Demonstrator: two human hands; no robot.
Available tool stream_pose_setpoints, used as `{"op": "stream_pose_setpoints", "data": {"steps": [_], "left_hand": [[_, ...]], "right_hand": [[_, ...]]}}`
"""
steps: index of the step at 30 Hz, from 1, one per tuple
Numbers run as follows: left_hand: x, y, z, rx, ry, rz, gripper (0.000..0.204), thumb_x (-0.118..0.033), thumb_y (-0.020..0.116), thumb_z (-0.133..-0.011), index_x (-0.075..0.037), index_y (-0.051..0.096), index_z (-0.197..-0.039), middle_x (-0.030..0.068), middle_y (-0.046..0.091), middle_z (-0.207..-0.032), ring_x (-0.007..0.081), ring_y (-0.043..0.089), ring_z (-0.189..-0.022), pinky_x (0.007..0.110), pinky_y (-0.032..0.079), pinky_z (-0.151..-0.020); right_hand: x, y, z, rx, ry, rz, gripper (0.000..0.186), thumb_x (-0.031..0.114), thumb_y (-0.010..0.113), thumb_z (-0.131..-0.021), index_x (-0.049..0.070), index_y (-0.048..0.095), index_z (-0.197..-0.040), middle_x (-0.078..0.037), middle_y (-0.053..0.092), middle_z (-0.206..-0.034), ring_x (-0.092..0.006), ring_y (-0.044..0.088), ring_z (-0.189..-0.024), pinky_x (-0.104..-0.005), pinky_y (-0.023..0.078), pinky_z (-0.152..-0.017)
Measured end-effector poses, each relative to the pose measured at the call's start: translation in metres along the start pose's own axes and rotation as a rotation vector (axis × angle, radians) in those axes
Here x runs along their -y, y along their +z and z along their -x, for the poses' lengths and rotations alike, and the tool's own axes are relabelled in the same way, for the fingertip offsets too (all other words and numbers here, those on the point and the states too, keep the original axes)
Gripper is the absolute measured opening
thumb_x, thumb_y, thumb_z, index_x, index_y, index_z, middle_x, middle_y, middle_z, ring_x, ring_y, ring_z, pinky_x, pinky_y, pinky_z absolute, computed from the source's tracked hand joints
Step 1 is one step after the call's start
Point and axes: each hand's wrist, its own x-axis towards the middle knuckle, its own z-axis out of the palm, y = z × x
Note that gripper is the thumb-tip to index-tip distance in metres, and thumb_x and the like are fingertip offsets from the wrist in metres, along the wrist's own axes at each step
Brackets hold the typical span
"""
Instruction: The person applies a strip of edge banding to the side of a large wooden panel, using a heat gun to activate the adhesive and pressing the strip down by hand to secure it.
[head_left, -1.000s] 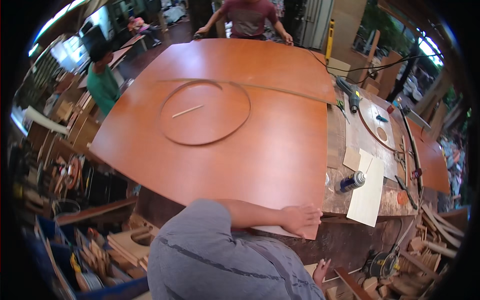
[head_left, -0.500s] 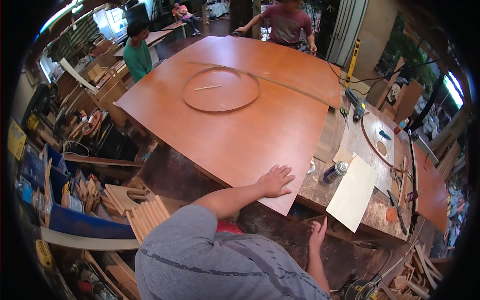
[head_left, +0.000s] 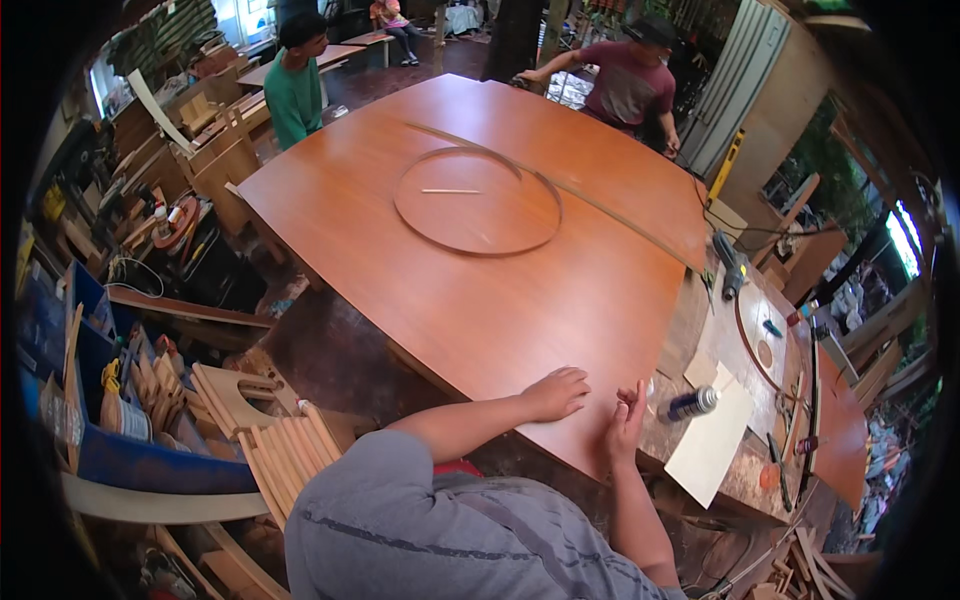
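Note:
A large reddish-brown wood sheet stretches away from me across the worktable. My left hand rests on its near end, palm down, the fingers a little bent and holding nothing. Beside the sheet's right edge is my right hand, raised with fingers apart and nothing in it; whether it touches the sheet I cannot tell. Farther up the sheet lies a thin brown strip bent into a hoop, around a short pale stick. A long narrow wooden strip crosses the far part.
To the right, the bench holds a spray can, a pale thin board, a heat gun and a curved strip. A blue bin of wood pieces stands left, near slatted wood. Two people are beyond the sheet.
My right hand has risen from below the bench edge to the sheet's right edge. My left hand's flat, spread fingers have drawn in and bent. The view has shifted.

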Motion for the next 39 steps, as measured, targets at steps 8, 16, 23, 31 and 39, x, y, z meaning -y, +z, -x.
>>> {"op": "stream_pose_setpoints", "data": {"steps": [8,16,23,31,39], "left_hand": [[0.155,-0.171,0.08,-0.025,-0.14,-0.2,0.037,-0.033,0.066,-0.089,-0.009,0.063,-0.118,0.0168,0.052,-0.136,0.035,0.047,-0.128,0.045,0.037,-0.109],[0.241,-0.306,0.126,-0.265,-0.569,-0.535,0.05,-0.039,0.063,-0.088,-0.008,0.055,-0.127,0.019,0.047,-0.139,0.0352,0.038,-0.134,0.048,0.028,-0.114],[0.263,-0.319,0.111,-0.269,-0.964,-0.693,0.072,-0.052,0.051,-0.092,-0.006,0.038,-0.146,0.017,0.03,-0.156,0.0302,0.018,-0.148,0.048,0.009,-0.12],[0.258,-0.322,0.11,-0.224,-0.989,-0.653,0.075,-0.052,0.051,-0.091,-0.009,0.034,-0.15,0.0168,0.025,-0.158,0.03,0.016,-0.149,0.047,0.006,-0.12],[0.258,-0.319,0.108,-0.236,-0.971,-0.678,0.072,-0.051,0.05,-0.092,-0.008,0.036,-0.148,0.016,0.028,-0.157,0.0306,0.017,-0.148,0.047,0.007,-0.12]], "right_hand": [[-0.048,0.048,-0.048,0.046,0.126,0.241,0.06,0.012,0.05,-0.098,0.007,0.024,-0.152,-0.016,0.051,-0.134,-0.0259,0.05,-0.126,-0.037,0.037,-0.108],[-0.029,0.055,-0.047,0.022,0.132,0.409,0.061,0.014,0.056,-0.093,0.003,0.032,-0.148,-0.02,0.054,-0.132,-0.0316,0.052,-0.125,-0.0397,0.039,-0.107],[-0.033,0.055,-0.044,0.016,0.093,0.439,0.059,0.014,0.054,-0.095,0.001,0.031,-0.148,-0.019,0.054,-0.132,-0.0306,0.052,-0.124,-0.0386,0.038,-0.107],[-0.026,0.057,-0.046,-0.004,0.112,0.538,0.061,0.013,0.057,-0.092,0.003,0.033,-0.147,-0.02,0.057,-0.13,-0.0331,0.055,-0.122,-0.0394,0.042,-0.104],[-0.015,0.06,-0.046,-0.003,0.104,0.526,0.059,0.012,0.055,-0.094,0.002,0.032,-0.148,-0.019,0.057,-0.128,-0.0309,0.055,-0.12,-0.0385,0.04,-0.105]]}}
